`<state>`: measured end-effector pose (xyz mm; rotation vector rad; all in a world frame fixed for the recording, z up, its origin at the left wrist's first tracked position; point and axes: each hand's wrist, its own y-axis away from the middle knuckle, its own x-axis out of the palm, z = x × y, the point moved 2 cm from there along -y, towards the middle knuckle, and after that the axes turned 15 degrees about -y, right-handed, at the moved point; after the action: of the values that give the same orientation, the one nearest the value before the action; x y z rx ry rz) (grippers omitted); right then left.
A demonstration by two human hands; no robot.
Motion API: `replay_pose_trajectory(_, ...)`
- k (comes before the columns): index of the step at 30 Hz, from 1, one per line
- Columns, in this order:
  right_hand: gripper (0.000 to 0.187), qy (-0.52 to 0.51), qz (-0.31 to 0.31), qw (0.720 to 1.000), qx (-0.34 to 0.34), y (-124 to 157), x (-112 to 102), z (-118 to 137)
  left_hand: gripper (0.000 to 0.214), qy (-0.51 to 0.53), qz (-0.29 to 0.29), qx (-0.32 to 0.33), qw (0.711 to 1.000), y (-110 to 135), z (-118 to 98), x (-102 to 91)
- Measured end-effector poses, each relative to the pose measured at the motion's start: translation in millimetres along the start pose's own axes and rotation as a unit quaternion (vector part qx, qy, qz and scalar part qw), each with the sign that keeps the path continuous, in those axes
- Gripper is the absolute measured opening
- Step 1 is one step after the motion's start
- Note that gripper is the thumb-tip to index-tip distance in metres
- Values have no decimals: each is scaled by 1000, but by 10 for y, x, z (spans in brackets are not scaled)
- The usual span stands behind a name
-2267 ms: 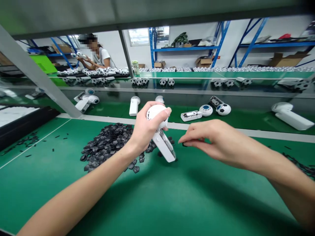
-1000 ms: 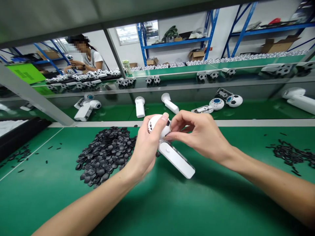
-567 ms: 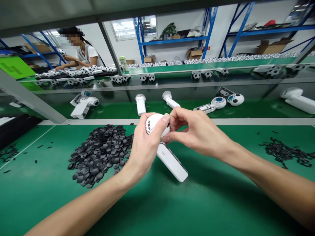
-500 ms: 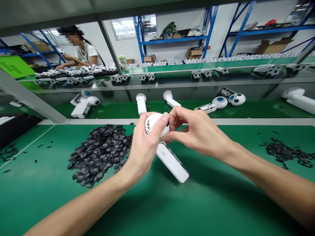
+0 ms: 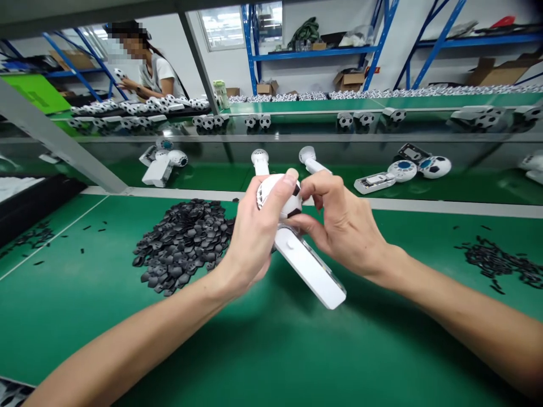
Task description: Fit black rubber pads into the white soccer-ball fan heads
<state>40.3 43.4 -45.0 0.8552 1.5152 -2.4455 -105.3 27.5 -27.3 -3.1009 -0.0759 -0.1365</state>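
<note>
The left hand (image 5: 250, 237) grips a white handheld fan (image 5: 309, 268) by its head, only partly patched in black; the right hand (image 5: 343, 226) pinches narrowly at it, beside a heap of black patches (image 5: 180, 246).

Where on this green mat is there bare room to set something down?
Bare green mat lies nearer the camera than the white plastic handle, below both forearms, and between the right hand and the black strip of pieces. It is crowded at the heap of black pentagonal patches, beside the left hand gripping the white ball-shaped head.
</note>
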Motion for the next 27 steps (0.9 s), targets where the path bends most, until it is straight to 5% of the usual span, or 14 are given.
replay_pose_trajectory(5,68,-151,119,979,61,-131,-9,-14,27,81,29,-55,995,-88,192,10)
replay_pose_trajectory(13,65,-327,153,917,167,-150,-25,-96,34,115,73,-128,982,-110,129,-28)
replay_pose_trajectory(27,78,-248,160,952,85,-83,33,-152,44,99,112,-137,979,24,64,-13)
